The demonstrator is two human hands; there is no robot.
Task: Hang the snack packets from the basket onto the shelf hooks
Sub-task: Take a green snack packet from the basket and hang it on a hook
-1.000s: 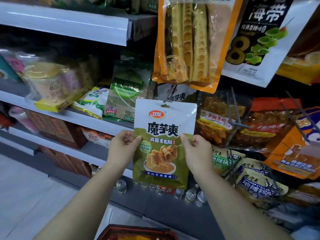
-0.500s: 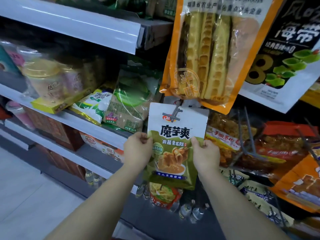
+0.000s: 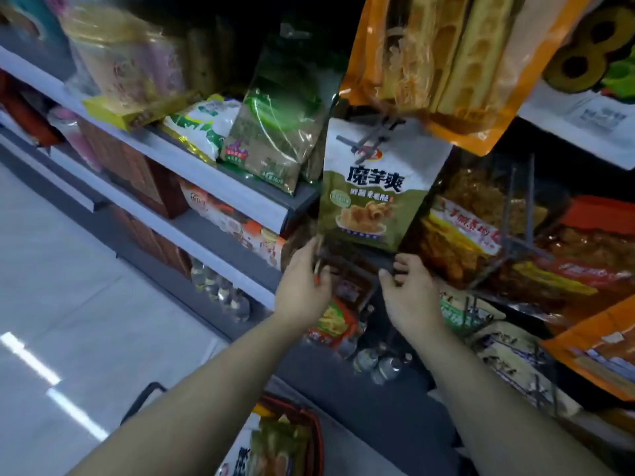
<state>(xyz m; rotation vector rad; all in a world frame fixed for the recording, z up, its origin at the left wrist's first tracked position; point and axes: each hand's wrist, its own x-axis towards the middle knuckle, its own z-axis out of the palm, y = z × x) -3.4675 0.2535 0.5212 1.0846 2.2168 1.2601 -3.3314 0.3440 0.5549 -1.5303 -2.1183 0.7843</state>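
Note:
A green and white snack packet [image 3: 378,190] hangs from a dark metal shelf hook [image 3: 372,137] that passes through its top. My left hand [image 3: 302,283] sits just below the packet's lower left corner with relaxed fingers, holding nothing. Under the lower right corner, my right hand [image 3: 410,293] has its fingers loosely curled and is also empty. The red basket [image 3: 318,427] is at the bottom of the view, with more snack packets [image 3: 275,448] inside it.
A large orange packet [image 3: 436,63] hangs above the hook. Red and orange packets [image 3: 481,231] hang on hooks to the right. Grey shelves [image 3: 213,176] with bags and boxes run along the left. Small bottles [image 3: 374,362] stand low down, and pale floor [image 3: 68,304] lies left.
Both hands let go of the green packet and dropped below it. The packet now hangs on the hook by itself. The view has tilted down and the basket shows again.

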